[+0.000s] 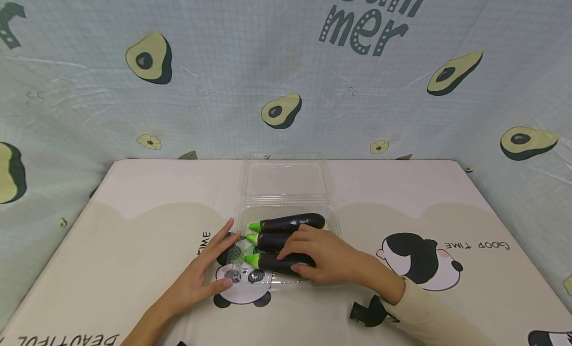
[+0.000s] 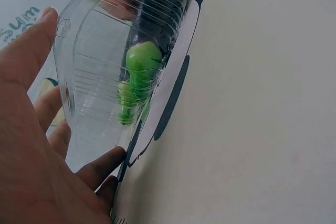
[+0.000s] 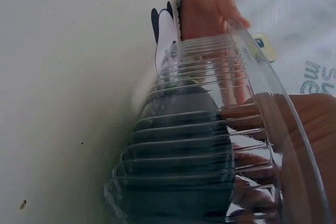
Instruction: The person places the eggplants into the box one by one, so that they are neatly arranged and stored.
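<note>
Three dark purple eggplants with green stems lie side by side in a clear plastic clamshell box: the far eggplant, the middle eggplant and the near eggplant. My right hand reaches into the box from the right and pinches the near eggplant between thumb and fingers. At the box's left side, my left hand has its fingers spread and touches the rim. In the left wrist view, green stems show through the ribbed wall. Through the plastic, the right wrist view shows my curled right fingers.
The box's clear lid stands open toward the back of the table. A printed cloth with panda and dog pictures covers the table. A black object lies by the right sleeve. An avocado-patterned curtain hangs behind.
</note>
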Demonstrator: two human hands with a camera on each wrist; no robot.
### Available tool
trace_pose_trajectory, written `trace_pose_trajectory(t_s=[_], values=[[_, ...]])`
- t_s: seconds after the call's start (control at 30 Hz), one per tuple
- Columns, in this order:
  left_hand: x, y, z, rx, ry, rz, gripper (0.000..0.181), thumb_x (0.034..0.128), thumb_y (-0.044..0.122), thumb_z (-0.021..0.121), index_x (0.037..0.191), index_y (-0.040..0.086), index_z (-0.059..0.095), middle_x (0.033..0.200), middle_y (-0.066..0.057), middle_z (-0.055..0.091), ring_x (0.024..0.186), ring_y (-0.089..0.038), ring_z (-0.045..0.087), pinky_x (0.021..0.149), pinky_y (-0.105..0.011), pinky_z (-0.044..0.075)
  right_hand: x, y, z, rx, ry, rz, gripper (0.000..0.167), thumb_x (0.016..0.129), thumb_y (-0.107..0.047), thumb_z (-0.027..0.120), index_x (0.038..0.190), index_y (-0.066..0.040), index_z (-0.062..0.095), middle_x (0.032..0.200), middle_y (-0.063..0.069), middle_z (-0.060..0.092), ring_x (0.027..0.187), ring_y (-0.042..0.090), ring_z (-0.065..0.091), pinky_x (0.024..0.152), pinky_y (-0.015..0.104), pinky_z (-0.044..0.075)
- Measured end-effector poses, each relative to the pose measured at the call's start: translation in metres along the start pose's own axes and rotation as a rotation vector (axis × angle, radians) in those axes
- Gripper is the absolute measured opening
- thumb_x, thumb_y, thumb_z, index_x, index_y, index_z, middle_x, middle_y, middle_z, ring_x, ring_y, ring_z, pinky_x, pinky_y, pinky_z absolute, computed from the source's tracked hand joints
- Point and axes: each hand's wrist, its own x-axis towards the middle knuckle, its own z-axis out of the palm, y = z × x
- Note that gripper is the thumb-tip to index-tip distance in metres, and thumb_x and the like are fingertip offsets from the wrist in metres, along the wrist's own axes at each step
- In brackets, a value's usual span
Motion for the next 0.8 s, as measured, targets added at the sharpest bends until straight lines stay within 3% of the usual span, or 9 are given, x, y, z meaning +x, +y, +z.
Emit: trace_pose_trajectory(t_s=[0.3,0.37,0.5,0.57,0.67,0.73,0.8], values=[[0.002,-0.001,0.001,0.0,0.029,0.073,0.077,0.0778,0.013,0.071,0.146,0.005,0.037,0.157,-0.017,0.016,0.144,-0.029,0.015,0.11,-0.018,0.012,-0.001,0.001,-0.003,0.021,0.003,0.012,0.024,0.09,-0.027,0.065,0.114,-0.025,0.066,0.114,-0.012,0.061,0.105,0.008,0.05,0.087,0.029,0.047],[0.002,-0.001,0.0,0.0,0.058,0.09,0.075,0.0775,0.014,0.072,0.145,0.003,0.039,0.156,-0.019,0.019,0.143,-0.029,0.017,0.111,-0.02,0.012,-0.002,0.003,-0.005,0.034,0.028,0.002,0.024,0.091,-0.027,0.064,0.115,-0.024,0.065,0.115,-0.012,0.06,0.106,0.008,0.05,0.088,0.028,0.047],[0.003,0.001,-0.002,-0.008,0.134,0.119,0.071,0.0785,0.01,0.071,0.142,-0.002,0.04,0.153,-0.023,0.025,0.137,-0.027,0.033,0.111,-0.024,0.019,-0.004,0.008,-0.011,0.057,0.118,-0.003,0.026,0.092,-0.025,0.063,0.117,-0.021,0.064,0.115,-0.01,0.059,0.108,0.008,0.051,0.087,0.029,0.047],[0.004,0.004,-0.003,-0.024,0.157,0.083,0.071,0.0801,0.005,0.068,0.144,0.0,0.038,0.151,-0.022,0.029,0.132,-0.025,0.041,0.109,-0.024,0.026,-0.005,0.012,-0.015,0.07,0.18,0.02,0.027,0.092,-0.024,0.064,0.118,-0.019,0.064,0.115,-0.009,0.059,0.105,0.009,0.053,0.083,0.029,0.048],[0.007,0.009,-0.005,-0.036,0.18,-0.023,0.073,0.0839,0.001,0.064,0.149,0.008,0.032,0.149,-0.016,0.036,0.128,-0.021,0.047,0.102,-0.022,0.036,-0.007,0.018,-0.023,0.102,0.275,0.081,0.028,0.091,-0.02,0.065,0.119,-0.016,0.064,0.113,-0.005,0.061,0.094,0.012,0.055,0.072,0.03,0.05],[0.01,0.012,-0.007,-0.047,0.194,-0.087,0.073,0.086,-0.001,0.061,0.151,0.013,0.029,0.148,-0.011,0.038,0.129,-0.021,0.045,0.102,-0.022,0.036,-0.009,0.024,-0.027,0.118,0.339,0.121,0.029,0.091,-0.017,0.066,0.119,-0.014,0.063,0.112,-0.002,0.062,0.086,0.015,0.055,0.064,0.029,0.048],[0.014,0.015,-0.011,-0.04,0.208,-0.111,0.073,0.087,-0.002,0.059,0.151,0.015,0.028,0.149,-0.006,0.038,0.13,-0.021,0.044,0.102,-0.021,0.034,-0.012,0.029,-0.032,0.132,0.399,0.159,0.03,0.09,-0.014,0.066,0.12,-0.012,0.063,0.111,0.0,0.063,0.083,0.016,0.055,0.061,0.029,0.047]])
